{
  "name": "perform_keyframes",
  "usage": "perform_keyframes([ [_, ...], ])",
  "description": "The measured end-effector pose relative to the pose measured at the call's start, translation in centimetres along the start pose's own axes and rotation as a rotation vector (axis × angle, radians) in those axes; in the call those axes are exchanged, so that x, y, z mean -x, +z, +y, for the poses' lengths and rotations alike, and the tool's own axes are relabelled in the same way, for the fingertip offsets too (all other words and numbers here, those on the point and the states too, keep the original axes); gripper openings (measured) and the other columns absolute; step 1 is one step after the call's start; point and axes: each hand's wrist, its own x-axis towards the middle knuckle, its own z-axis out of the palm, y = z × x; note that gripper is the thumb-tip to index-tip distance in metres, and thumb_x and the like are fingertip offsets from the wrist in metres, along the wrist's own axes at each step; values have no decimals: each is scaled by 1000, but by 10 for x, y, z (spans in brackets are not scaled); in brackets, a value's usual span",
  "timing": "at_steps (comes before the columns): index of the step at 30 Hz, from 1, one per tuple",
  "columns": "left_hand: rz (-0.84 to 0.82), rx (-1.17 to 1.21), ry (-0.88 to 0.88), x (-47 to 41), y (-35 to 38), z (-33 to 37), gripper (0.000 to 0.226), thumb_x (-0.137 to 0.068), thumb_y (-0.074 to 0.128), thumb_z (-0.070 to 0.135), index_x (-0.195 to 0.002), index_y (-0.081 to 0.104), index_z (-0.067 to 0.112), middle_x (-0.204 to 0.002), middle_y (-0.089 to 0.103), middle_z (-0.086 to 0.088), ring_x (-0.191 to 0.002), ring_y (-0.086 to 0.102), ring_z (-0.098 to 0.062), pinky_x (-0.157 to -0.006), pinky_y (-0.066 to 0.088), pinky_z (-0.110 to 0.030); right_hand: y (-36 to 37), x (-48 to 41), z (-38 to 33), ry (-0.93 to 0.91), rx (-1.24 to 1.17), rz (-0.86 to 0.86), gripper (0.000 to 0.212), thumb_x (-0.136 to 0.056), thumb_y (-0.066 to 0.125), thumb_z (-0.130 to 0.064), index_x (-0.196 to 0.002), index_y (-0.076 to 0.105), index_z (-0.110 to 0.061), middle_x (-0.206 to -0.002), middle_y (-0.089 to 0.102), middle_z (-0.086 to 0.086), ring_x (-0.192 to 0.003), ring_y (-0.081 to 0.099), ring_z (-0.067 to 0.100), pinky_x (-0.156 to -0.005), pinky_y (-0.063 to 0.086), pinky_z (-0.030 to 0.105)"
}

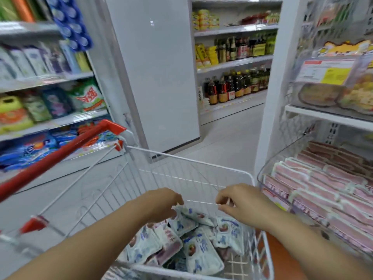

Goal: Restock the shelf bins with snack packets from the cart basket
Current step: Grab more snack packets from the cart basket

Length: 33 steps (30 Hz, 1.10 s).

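Observation:
A white wire cart basket [191,161] stands in front of me, its bottom filled with several white-and-blue snack packets [201,254]. My left hand [161,205] reaches down into the basket, its fingers curled over the top packet [184,216] of the pile. My right hand [240,201] hovers just above the packets, fingers loosely bent and thumb apart, with only basket wire visible between them. To the right, a clear shelf bin [267,166] holds rows of pink packets [323,190].
The cart's red handle [60,156] runs off to the left. Shelves of detergent bags [50,102] line the left side. A white pillar [157,77] and a bottle shelf [232,87] stand ahead. Another clear bin [323,93] sits on the upper right shelf.

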Motion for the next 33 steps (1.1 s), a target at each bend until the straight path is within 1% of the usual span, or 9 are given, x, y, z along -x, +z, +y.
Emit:
perform_keyframes([
  [7,-135,-37,-128,-38,22,-23,57,-96,57,40,-147,39,21,-142,50,-7,-127,50,-28,-100,45,-40,6,0,6,-15,92,23,22,-90,59,-53,-107,66,-40,-93,64,-25,-92,60,0,-73,43,25],
  [10,-132,71,-252,-61,33,-29,69,-95,55,49,-149,33,13,-146,47,-12,-130,49,-31,-104,44,-42,5,1,3,-12,102,33,22,-91,57,-55,-107,65,-41,-83,55,-26,-93,59,-1,-70,36,24],
  [13,-157,192,-347,-76,51,-29,82,-91,57,56,-151,27,10,-149,43,-14,-132,46,-32,-105,42,-40,4,3,1,-2,91,46,24,-90,57,-56,-108,64,-42,-90,61,-27,-94,59,-3,-68,33,22],
  [16,-137,256,-374,-81,58,-28,86,-83,68,57,-147,34,10,-144,48,-12,-127,50,-29,-100,46,-37,4,3,-1,0,79,55,24,-90,57,-56,-109,64,-42,-99,66,-27,-96,59,-3,-67,32,21],
  [22,-181,264,-407,-76,41,-18,75,-78,76,56,-129,54,4,-124,61,-7,-100,56,-21,-79,43,-28,3,1,-4,9,59,62,23,-90,58,-54,-108,66,-43,-93,63,-28,-93,59,-4,-71,36,23],
  [26,-103,263,-345,-55,12,-11,77,-77,80,48,-133,47,6,-131,56,-8,-113,55,-24,-83,43,-28,3,-1,-3,8,69,57,23,-90,59,-53,-108,67,-41,-94,65,-27,-94,59,-2,-70,33,23],
  [29,72,154,-286,-26,-17,0,48,-78,79,42,-106,51,15,-112,60,-5,-93,52,-20,-73,40,-28,3,-3,-4,32,8,61,21,-90,61,-49,-107,68,-40,-92,67,-24,-89,59,-2,-71,36,24],
  [31,232,86,-247,-2,-40,13,38,-80,77,37,-92,47,18,-93,58,-3,-82,49,-20,-64,36,-29,-1,2,-4,47,-216,108,24,-88,67,-45,-111,68,-38,-95,67,-22,-87,59,-2,-77,46,26],
  [33,378,87,-184,21,-63,33,34,-79,77,34,-84,48,18,-78,53,-1,-74,50,-22,-56,34,-30,-12,18,-10,16,-467,137,43,-83,75,-38,-124,61,-34,-110,64,-18,-95,59,1,-87,48,24],
])
